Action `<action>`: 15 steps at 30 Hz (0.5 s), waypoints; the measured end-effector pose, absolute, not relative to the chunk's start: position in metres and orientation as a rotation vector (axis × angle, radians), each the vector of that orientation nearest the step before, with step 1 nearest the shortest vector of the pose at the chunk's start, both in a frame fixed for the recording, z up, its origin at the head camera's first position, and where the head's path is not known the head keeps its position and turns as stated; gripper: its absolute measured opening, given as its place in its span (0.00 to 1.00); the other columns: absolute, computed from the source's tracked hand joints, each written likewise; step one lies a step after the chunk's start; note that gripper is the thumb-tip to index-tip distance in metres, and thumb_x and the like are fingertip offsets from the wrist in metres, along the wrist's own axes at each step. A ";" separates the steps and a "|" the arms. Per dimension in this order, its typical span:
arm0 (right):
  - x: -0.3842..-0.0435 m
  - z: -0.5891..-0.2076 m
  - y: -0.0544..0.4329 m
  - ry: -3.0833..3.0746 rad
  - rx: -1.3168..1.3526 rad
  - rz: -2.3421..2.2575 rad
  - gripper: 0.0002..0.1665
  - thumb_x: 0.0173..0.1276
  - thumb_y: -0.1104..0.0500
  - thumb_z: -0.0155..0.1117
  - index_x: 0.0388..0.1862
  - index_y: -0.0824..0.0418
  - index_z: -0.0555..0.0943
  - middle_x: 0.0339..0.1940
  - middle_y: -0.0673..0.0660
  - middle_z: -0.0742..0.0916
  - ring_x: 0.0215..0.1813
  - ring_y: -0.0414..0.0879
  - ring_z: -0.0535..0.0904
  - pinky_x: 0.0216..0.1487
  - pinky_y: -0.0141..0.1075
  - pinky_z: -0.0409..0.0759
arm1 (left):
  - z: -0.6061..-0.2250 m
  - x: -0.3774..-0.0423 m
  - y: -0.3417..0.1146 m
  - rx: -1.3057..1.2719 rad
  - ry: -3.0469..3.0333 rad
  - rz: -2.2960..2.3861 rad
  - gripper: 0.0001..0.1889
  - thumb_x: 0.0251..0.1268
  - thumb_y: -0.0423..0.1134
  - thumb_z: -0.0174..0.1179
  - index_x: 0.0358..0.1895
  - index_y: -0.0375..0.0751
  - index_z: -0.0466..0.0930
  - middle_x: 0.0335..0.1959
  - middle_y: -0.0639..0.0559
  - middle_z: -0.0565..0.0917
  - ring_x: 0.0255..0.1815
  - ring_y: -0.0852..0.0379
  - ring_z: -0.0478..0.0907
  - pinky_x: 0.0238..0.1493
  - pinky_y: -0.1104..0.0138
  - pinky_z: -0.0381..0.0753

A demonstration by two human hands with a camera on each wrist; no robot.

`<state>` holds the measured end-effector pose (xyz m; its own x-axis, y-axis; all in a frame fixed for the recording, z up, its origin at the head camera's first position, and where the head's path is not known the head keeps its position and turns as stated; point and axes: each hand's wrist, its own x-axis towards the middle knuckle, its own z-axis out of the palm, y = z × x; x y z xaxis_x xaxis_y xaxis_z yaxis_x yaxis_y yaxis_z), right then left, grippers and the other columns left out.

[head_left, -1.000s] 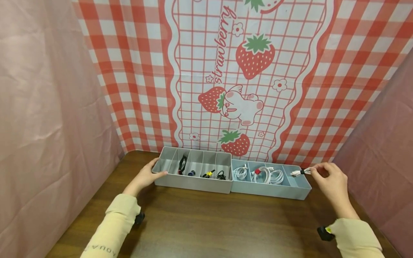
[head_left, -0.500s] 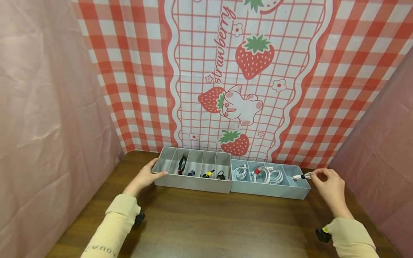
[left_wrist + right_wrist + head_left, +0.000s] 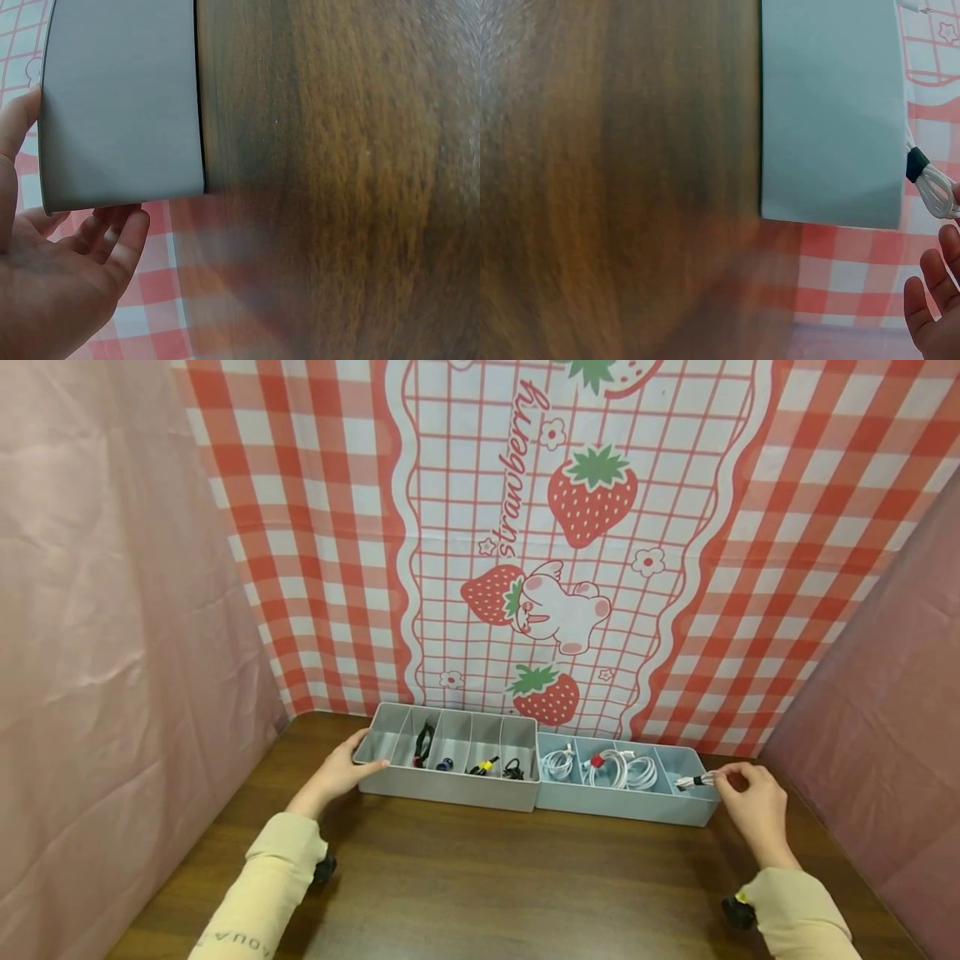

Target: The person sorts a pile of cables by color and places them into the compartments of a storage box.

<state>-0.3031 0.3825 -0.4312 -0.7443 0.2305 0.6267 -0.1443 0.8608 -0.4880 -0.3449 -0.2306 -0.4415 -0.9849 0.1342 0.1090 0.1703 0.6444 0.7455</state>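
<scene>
My right hand (image 3: 753,806) pinches one end of a bundled white cable (image 3: 934,187) between thumb and fingertips. A black tie wraps the bundle, which reaches over the right end of a light-blue divided box (image 3: 622,803). In the right wrist view the other fingers hang loosely below the bundle. My left hand (image 3: 337,774) holds the left end of a grey divided box (image 3: 450,790), thumb on its front rim and fingers at its end wall. The left wrist view shows that thumb on the rim and bent fingers against the end.
Coiled white cables (image 3: 557,764) lie in the blue box, one with a red tie (image 3: 596,761). Dark cables (image 3: 423,743), including one with a yellow tie (image 3: 487,764), sit in the grey box. Behind the wooden table (image 3: 480,877) hangs a checked strawberry cloth (image 3: 322,568).
My right hand has moved left and slightly down, bringing the bundled white cable lower over the blue box's right compartment. The left hand has stayed on the grey box.
</scene>
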 end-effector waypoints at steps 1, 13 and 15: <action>-0.303 -0.433 0.382 -2.315 -0.064 0.682 0.08 0.59 0.62 0.63 0.30 0.69 0.80 0.33 0.69 0.80 0.37 0.63 0.74 0.42 0.51 0.62 | -0.442 -0.345 -0.231 -0.259 -2.808 -1.280 0.43 0.60 0.49 0.63 0.72 0.31 0.52 0.69 0.27 0.59 0.70 0.33 0.56 0.65 0.43 0.58; -0.307 -0.447 0.382 -2.348 -0.072 0.691 0.07 0.59 0.63 0.63 0.29 0.68 0.81 0.34 0.69 0.81 0.40 0.64 0.75 0.42 0.52 0.64 | -0.441 -0.345 -0.232 -0.259 -2.811 -1.278 0.44 0.61 0.50 0.62 0.72 0.31 0.51 0.70 0.28 0.58 0.70 0.33 0.55 0.65 0.42 0.58; -0.308 -0.449 0.382 -2.350 -0.061 0.687 0.07 0.59 0.63 0.64 0.29 0.67 0.81 0.33 0.69 0.81 0.40 0.64 0.76 0.42 0.52 0.65 | -0.441 -0.345 -0.232 -0.257 -2.812 -1.285 0.43 0.61 0.50 0.62 0.72 0.31 0.51 0.70 0.28 0.58 0.70 0.33 0.55 0.65 0.43 0.58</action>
<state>-0.3076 0.3819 -0.4487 -0.7687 0.2214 0.6001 -0.1368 0.8596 -0.4923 -0.3447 -0.2322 -0.4411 -0.9855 0.1336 0.1043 0.1664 0.6433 0.7473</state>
